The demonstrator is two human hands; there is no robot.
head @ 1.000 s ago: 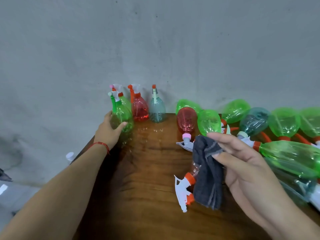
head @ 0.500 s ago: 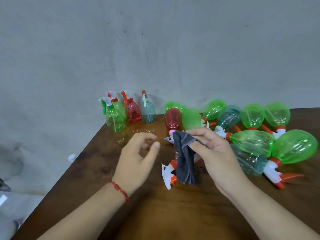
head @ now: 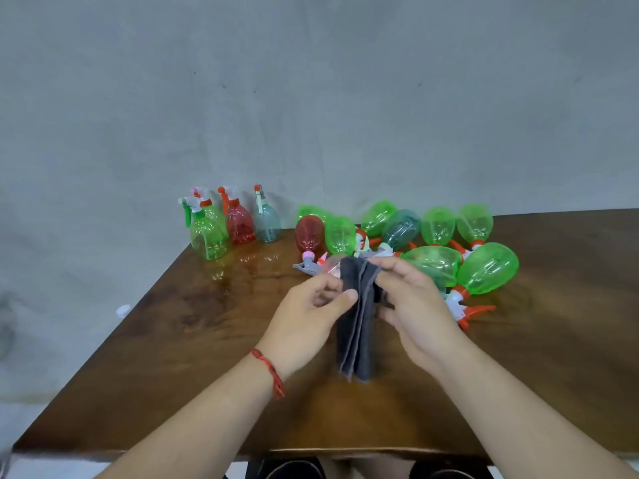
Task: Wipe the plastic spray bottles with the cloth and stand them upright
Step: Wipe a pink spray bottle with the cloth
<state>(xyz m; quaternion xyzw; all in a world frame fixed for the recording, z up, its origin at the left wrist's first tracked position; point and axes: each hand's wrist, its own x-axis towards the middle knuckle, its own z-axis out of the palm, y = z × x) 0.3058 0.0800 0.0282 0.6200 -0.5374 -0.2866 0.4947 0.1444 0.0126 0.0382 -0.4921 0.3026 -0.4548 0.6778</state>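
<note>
Head view. Dark grey cloth (head: 356, 333) hangs folded above the table (head: 207, 357), pinched near its top by both hands: left hand (head: 307, 305) on its left edge, right hand (head: 415, 305) on its right. Well left of the cloth and farther back, four upright spray bottles (head: 207, 236) stand together. Behind and right of the cloth, the lying bottles (head: 487, 267) form a heap; none is gripped.

Judgement: cloth being readied, between bottles. Next move: one hand must let go and lift a lying bottle, probably the nearest, just behind the cloth.
</note>
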